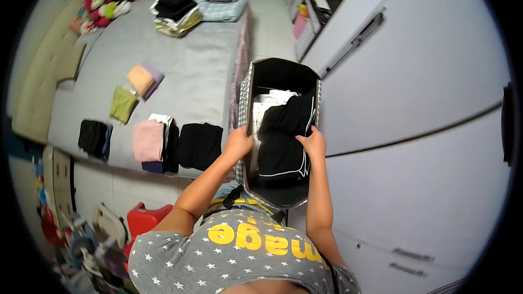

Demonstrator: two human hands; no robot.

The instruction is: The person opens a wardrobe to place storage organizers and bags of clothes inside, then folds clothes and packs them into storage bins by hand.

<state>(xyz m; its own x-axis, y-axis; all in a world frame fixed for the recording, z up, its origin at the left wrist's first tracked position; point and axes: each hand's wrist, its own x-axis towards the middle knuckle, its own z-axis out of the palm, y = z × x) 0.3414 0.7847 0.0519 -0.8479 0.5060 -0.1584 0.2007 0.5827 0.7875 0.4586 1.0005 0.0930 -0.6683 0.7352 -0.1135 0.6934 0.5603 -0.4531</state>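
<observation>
A patterned fabric storage box (245, 90) with a dark inside stands between my arms. In it lies a folded black garment with white piping (280, 149), and white clothes (261, 103) show beside and behind it. My left hand (239, 142) is closed on the box's left rim, its fingers partly hidden. At the box's right side, my right hand (314, 142) has its thumb and forefinger closed on the black garment's piped edge. The other fingers of that hand are hard to make out.
The bed (196, 71) on the left bears a folded black garment (200, 146), a pink folded garment (149, 140), a green one (123, 104) and taller clothes piles (175, 11). White wardrobe doors (403, 87) rise close on the right. A red chair (146, 219) stands behind left.
</observation>
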